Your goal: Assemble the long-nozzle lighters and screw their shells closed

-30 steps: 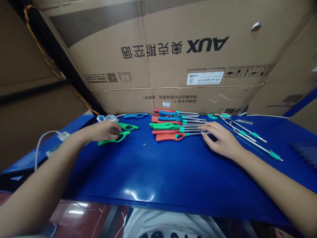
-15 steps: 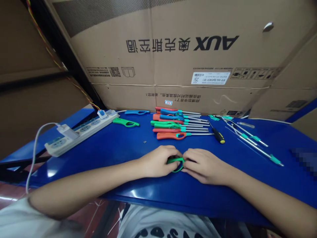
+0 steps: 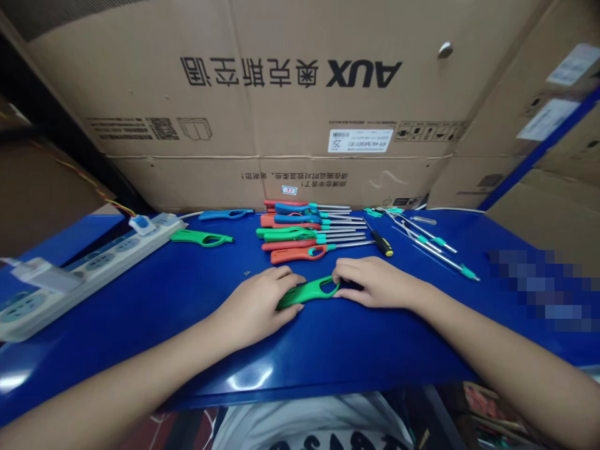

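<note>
A green plastic lighter handle [image 3: 307, 292] with a trigger loop lies between my hands, just above or on the blue tabletop; no metal tube shows on it. My left hand [image 3: 262, 301] wraps round its wide end, thumb in front and fingers behind. With thumb and fingertips, my right hand [image 3: 372, 282] pinches the loop end. Just beyond is a stack of long-neck lighters in several colours, the nearest an orange lighter [image 3: 296, 254]. A black and yellow screwdriver [image 3: 383, 244] lies to their right. Tiny metal screws [image 3: 247, 273] rest behind my left hand.
A white power strip [image 3: 100, 269] with plugs runs along the left. Near it lie another green handle [image 3: 199, 237] and a blue handle [image 3: 225, 214]. Loose metal tubes with teal parts [image 3: 440, 256] are at the right. A cardboard box [image 3: 281, 112] walls off the back.
My hands have drawn apart along the green handle, so more of it shows. The left hand is now on the wide end. The camera view has swung to the right.
</note>
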A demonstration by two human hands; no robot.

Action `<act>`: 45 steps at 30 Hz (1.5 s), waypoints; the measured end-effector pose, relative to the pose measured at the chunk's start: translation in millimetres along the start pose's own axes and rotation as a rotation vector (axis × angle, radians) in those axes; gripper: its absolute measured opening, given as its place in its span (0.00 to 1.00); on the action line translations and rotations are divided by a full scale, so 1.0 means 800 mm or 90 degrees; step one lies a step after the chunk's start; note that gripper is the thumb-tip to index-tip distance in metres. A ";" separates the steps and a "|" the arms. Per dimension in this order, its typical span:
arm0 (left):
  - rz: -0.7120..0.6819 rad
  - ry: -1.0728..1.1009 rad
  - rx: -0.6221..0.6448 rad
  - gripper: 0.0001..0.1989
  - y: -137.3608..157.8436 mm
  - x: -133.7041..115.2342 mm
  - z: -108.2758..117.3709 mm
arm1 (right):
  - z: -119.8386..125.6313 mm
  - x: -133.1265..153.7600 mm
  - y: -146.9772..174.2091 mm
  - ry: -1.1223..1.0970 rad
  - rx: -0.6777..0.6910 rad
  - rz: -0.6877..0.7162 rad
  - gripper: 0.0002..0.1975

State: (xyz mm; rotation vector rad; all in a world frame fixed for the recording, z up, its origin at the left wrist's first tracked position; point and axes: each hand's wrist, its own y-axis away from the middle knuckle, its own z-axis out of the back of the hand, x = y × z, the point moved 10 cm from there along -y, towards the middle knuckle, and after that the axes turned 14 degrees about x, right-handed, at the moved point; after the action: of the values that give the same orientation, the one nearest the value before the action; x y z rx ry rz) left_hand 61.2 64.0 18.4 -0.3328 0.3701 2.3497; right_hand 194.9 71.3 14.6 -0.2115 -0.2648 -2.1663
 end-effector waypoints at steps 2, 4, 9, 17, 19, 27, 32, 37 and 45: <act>-0.018 0.019 -0.031 0.15 -0.004 0.002 0.000 | 0.005 -0.009 0.004 -0.035 0.000 -0.019 0.09; -0.031 0.050 -0.052 0.14 -0.007 0.005 -0.001 | 0.008 -0.012 0.006 -0.057 0.005 -0.027 0.09; -0.045 0.094 -0.091 0.13 -0.010 0.011 0.000 | 0.008 -0.007 0.007 -0.057 0.021 -0.031 0.09; -0.047 0.125 -0.102 0.13 -0.014 0.012 -0.003 | 0.005 -0.009 0.008 -0.045 0.038 -0.047 0.10; -0.052 0.131 -0.109 0.13 -0.014 0.012 -0.002 | 0.003 -0.010 0.008 -0.044 0.045 -0.057 0.10; -0.070 0.129 -0.121 0.13 -0.015 0.009 -0.003 | 0.004 -0.002 0.009 -0.050 0.062 -0.044 0.10; -0.078 0.124 -0.129 0.13 -0.015 0.003 -0.004 | 0.004 0.001 0.010 -0.077 0.095 -0.042 0.11; -0.084 0.127 -0.129 0.13 -0.015 0.000 -0.006 | 0.004 -0.001 0.012 -0.108 0.115 -0.041 0.11; -0.084 0.153 -0.150 0.13 -0.018 0.005 -0.006 | 0.019 -0.006 0.008 -0.061 -0.040 -0.089 0.20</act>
State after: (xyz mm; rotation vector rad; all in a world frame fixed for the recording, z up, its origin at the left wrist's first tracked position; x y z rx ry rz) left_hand 69.2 74.9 10.2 -0.7348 0.1763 2.2304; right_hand 203.8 75.7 29.1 -0.3419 -0.2718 -2.3077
